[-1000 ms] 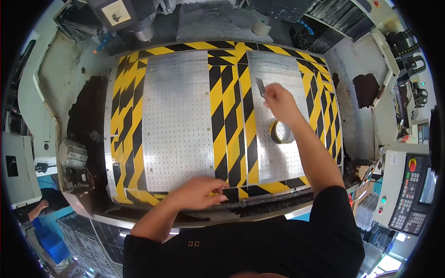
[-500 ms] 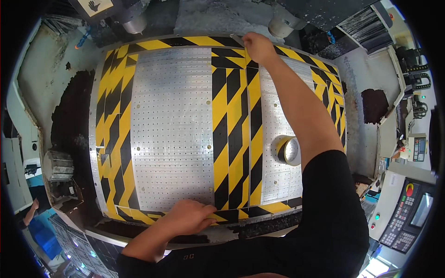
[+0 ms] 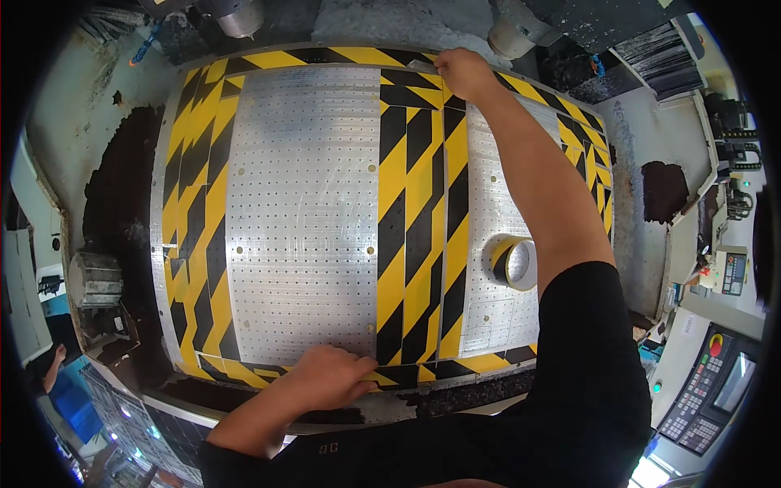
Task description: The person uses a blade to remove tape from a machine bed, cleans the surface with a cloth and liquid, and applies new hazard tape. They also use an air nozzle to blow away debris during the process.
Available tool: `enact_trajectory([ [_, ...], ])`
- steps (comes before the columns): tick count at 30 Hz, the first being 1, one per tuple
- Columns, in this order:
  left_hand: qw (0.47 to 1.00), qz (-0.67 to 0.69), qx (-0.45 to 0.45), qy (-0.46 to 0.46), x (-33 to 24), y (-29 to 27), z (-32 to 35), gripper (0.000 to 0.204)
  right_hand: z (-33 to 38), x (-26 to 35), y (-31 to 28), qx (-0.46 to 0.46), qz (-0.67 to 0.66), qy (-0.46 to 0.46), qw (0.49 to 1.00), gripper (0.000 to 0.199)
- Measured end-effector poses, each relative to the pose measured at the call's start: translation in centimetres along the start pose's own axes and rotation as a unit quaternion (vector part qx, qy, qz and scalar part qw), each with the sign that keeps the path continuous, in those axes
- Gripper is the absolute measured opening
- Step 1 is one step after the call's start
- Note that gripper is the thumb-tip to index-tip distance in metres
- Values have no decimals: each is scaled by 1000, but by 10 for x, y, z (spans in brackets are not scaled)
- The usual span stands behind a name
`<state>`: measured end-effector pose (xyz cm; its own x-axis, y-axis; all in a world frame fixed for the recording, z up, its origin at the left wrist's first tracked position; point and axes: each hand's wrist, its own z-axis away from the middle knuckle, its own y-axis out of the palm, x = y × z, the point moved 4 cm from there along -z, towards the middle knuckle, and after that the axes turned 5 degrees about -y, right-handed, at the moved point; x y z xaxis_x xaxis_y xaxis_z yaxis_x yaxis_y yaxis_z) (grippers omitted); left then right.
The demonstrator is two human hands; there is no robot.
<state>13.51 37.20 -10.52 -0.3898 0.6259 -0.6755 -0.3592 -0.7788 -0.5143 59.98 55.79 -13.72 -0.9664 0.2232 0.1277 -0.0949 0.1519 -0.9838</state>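
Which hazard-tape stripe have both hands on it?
The middle stripe: left hand presses its near end, right hand its far end. Edge stripes untouched.

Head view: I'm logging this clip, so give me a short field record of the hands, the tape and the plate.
surface: perforated metal plate, black-and-yellow hazard tape along its edges
centre strip: hazard tape strip running from near edge to far edge
left hand: pressing on the strip's near end at the plate's edge
right hand: at the strip's far end, arm stretched across the plate
tape roll: lying on the plate, right of the strip
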Motion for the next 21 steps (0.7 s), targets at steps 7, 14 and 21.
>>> enact_trajectory([
  [7, 1000, -7, 18, 7, -2, 6, -2, 30, 3, 15, -13, 75, 46, 6, 996, 21],
  [14, 1000, -7, 19, 9, 1, 6, 0, 31, -2, 22, -8, 150, 23, 27, 988, 31],
  [21, 1000, -7, 23, -2, 0, -6, 3, 30, 17, 28, -17, 169, -126, -21, 977, 33],
])
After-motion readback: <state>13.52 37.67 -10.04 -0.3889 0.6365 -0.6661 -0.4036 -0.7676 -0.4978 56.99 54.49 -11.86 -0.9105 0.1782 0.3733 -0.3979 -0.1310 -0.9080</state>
